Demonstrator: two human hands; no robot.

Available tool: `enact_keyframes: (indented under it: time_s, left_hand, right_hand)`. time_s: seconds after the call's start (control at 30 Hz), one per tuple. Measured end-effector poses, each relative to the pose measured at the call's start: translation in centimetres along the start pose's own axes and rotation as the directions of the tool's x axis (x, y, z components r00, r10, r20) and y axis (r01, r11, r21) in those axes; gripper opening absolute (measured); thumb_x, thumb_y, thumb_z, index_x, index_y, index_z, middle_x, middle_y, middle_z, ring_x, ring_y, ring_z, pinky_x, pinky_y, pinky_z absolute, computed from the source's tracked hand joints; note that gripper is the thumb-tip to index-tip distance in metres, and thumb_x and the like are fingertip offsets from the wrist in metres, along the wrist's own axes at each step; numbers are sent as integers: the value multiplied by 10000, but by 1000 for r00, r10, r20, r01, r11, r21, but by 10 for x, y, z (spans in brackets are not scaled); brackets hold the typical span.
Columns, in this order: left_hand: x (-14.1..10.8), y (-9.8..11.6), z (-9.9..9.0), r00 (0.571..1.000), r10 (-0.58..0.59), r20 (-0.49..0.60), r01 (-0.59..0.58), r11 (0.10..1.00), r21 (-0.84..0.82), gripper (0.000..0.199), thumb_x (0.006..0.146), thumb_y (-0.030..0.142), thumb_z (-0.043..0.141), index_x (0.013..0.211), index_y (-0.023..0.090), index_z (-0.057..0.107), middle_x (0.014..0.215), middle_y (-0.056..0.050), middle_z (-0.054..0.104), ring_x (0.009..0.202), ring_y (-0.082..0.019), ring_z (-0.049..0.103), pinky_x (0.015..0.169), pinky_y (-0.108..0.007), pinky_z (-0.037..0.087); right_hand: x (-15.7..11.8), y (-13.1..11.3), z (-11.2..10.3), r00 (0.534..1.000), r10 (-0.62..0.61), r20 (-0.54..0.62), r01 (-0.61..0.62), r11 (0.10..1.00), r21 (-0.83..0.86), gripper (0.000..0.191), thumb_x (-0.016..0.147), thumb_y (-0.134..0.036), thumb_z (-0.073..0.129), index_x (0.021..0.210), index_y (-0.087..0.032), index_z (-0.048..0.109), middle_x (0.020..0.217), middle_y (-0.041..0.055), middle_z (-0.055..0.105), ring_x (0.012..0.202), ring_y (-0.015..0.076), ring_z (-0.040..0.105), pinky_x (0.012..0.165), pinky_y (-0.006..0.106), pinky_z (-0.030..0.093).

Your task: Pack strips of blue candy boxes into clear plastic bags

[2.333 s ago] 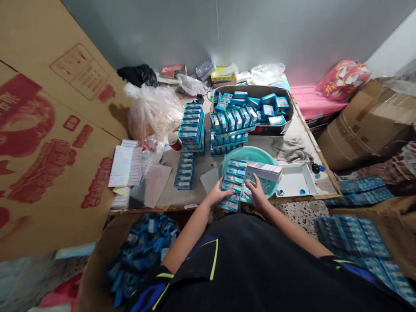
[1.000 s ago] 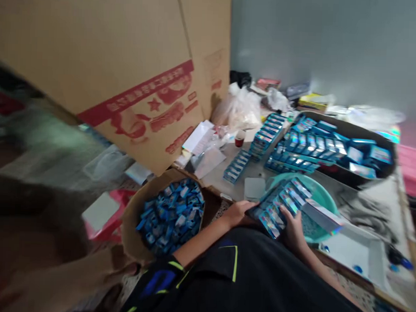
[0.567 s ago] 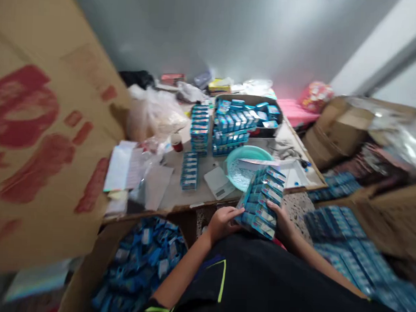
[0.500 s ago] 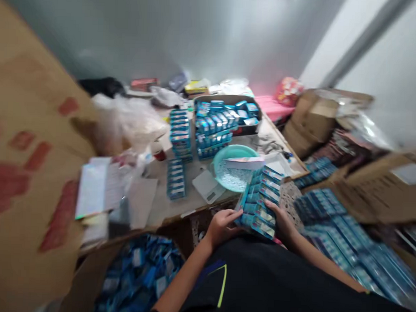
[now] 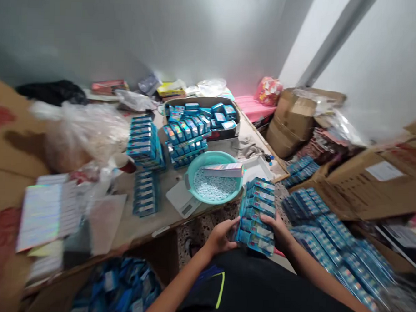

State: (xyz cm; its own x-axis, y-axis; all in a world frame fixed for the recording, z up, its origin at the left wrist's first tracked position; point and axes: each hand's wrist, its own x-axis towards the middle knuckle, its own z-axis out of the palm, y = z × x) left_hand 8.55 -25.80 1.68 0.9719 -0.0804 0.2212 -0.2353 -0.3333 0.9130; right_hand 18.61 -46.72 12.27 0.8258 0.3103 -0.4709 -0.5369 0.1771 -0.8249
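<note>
Both my hands hold a pack of blue boxes (image 5: 258,214) in front of my body. My left hand (image 5: 222,236) grips its left edge with thumb and fingers. On the right side, my right hand (image 5: 277,226) is wrapped round the pack, its fingers partly hidden. Just beyond the pack is a turquoise basin (image 5: 190,178) of small white pieces, with a long carton (image 5: 223,170) lying across it. A white scale (image 5: 182,198) sits left of the basin. Stacked packs of blue boxes (image 5: 145,142) stand farther left on the table.
An open box (image 5: 222,134) of small blue boxes sits at the table's back. Rows of blue packs (image 5: 334,242) lie at right beside cardboard cartons (image 5: 374,180). Plastic bags (image 5: 89,133) and papers (image 5: 42,214) cover the table's left. Below is a container of blue boxes (image 5: 121,285).
The view has turned to the right, so the table's contents appear farther left. Both hands still hold the pack, now a little lower in view and clear of the basin.
</note>
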Motion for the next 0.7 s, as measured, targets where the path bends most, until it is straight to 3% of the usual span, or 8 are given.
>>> enact_keyframes:
  time_s: [0.1, 0.17, 0.3, 0.37, 0.43, 0.5, 0.6, 0.7]
  left_hand:
    - [-23, 0, -1, 982, -93, -167, 98, 995, 21, 855, 744, 553, 841, 1481, 230, 554, 1055, -91, 724, 873, -241, 690, 817, -371, 586]
    - [-48, 2, -4, 940, -123, -319, 155, 985, 76, 851, 769, 597, 810, 1492, 234, 544, 1099, -108, 717, 902, -253, 689, 827, -392, 592]
    - [-105, 10, -17, 780, -28, -625, 343, 855, 390, 656, 832, 503, 777, 1428, 282, 615, 1345, -159, 620, 1191, -353, 615, 957, -527, 560]
    - [-133, 13, -33, 711, 53, -701, 428, 759, 491, 590, 845, 402, 779, 1406, 299, 627, 1497, -155, 517, 1363, -385, 502, 1046, -579, 510]
    - [-158, 13, -57, 693, 68, -718, 464, 720, 516, 600, 887, 283, 730, 1463, 305, 562, 1521, -139, 511, 1416, -347, 472, 1098, -563, 490]
    - [-180, 8, -88, 693, 47, -719, 482, 711, 511, 635, 923, 201, 659, 1524, 300, 479, 1472, -127, 572, 1388, -298, 524, 1136, -542, 474]
    - [-205, -8, -145, 712, -1, -702, 491, 715, 497, 642, 943, 200, 617, 1552, 284, 434, 1466, -122, 589, 1360, -281, 566, 1176, -536, 441]
    - [-216, -34, -204, 711, -137, -690, 509, 776, 372, 621, 948, 243, 616, 1544, 247, 445, 1516, -130, 545, 1408, -280, 523, 1200, -503, 414]
  right_hand:
    - [34, -2, 17, 970, 88, 227, -70, 994, -86, 984, 624, -377, 894, 1474, -269, 410, 1251, 117, 706, 1077, 328, 720, 940, 511, 592]
    - [54, 5, 38, 926, 152, 344, -109, 984, -143, 1003, 604, -372, 904, 1471, -277, 410, 1244, 108, 706, 1051, 311, 721, 951, 498, 581]
    - [73, 34, 107, 811, 256, 526, -160, 962, -221, 987, 574, -362, 919, 1434, -296, 438, 1235, 80, 710, 1079, 292, 706, 992, 472, 555]
    - [73, 55, 151, 738, 310, 599, -181, 947, -267, 1001, 562, -344, 923, 1432, -293, 431, 1237, 82, 709, 1096, 302, 703, 987, 478, 558]
    - [68, 75, 199, 682, 348, 643, -205, 935, -289, 1010, 554, -311, 921, 1434, -292, 425, 1250, 81, 705, 1110, 307, 700, 982, 483, 564]
    - [63, 92, 248, 664, 348, 663, -211, 937, -279, 1003, 538, -280, 916, 1422, -285, 443, 1236, 71, 710, 1120, 302, 695, 996, 482, 564]
    - [61, 116, 314, 665, 315, 677, -185, 948, -259, 978, 539, -259, 904, 1415, -282, 469, 1201, 51, 725, 1117, 292, 697, 1031, 494, 556]
    - [69, 141, 366, 717, 240, 655, -115, 967, -228, 856, 620, -312, 865, 1396, -286, 507, 1240, 41, 719, 1143, 282, 692, 1070, 492, 540]
